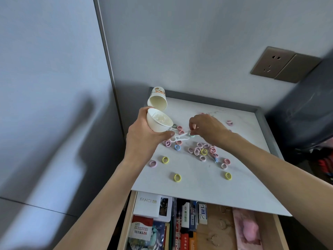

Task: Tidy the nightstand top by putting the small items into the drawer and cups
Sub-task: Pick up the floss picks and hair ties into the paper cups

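Nightstand top [198, 186] is seen from the head view, with its drawer [126, 222] pulled open below the front edge.

Head view:
- Many small hair ties [203, 151] in pink, yellow, blue and white are scattered over the top. Most are bunched near the middle, and a few lie apart toward the front and right.
- A plain white cup [158, 121] is gripped around its wall by the left hand [144, 138] and held tilted above the left part of the top. Pale items are visible inside it, but their kind cannot be told.
- A white floss pick [180, 137] is pinched at one end by the fingertips of the right hand [209, 129]. Its other end lies just below the cup rim, beside the left thumb.
- A printed cup [157, 100] is tipped at the back left corner, mouth toward the camera, just behind the held cup.
- The drawer is seen to hold a white box [147, 204], packets, an eraser [202, 213] and a pink item [250, 230].
- A socket [273, 63] is mounted on the wall at the right.
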### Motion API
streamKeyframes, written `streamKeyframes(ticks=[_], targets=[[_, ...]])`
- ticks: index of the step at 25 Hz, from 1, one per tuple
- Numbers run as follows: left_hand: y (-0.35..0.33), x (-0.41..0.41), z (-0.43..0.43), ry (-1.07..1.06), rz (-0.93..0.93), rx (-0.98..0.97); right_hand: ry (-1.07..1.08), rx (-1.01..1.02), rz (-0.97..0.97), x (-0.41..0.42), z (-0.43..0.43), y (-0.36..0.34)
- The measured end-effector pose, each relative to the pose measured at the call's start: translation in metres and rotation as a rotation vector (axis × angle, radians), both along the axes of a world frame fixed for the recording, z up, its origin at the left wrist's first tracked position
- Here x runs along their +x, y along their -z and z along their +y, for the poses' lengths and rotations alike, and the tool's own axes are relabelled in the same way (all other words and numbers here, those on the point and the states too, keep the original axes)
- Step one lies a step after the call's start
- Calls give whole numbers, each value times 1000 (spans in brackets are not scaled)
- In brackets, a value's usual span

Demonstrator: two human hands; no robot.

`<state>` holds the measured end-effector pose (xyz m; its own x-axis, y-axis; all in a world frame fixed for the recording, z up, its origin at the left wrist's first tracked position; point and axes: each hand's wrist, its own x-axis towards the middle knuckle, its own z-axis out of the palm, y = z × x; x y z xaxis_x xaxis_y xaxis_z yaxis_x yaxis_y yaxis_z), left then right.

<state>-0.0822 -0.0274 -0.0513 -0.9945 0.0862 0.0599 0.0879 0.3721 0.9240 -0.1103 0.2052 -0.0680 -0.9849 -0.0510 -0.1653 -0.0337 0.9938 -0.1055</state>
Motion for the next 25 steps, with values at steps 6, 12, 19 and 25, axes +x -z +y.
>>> streamKeyframes(ticks=[6,12,19,25], targets=[[0,-1,-1,-1,-11,9,-5,94,-25,-4,13,3],[0,0,-1,0,-6,3,4,-234,51,1,-9,-4],[0,0,-3,9,4,8,-25,-209,31,4,-26,22],[1,0,-4,11,6,13,29,-154,-10,5,-20,25]])
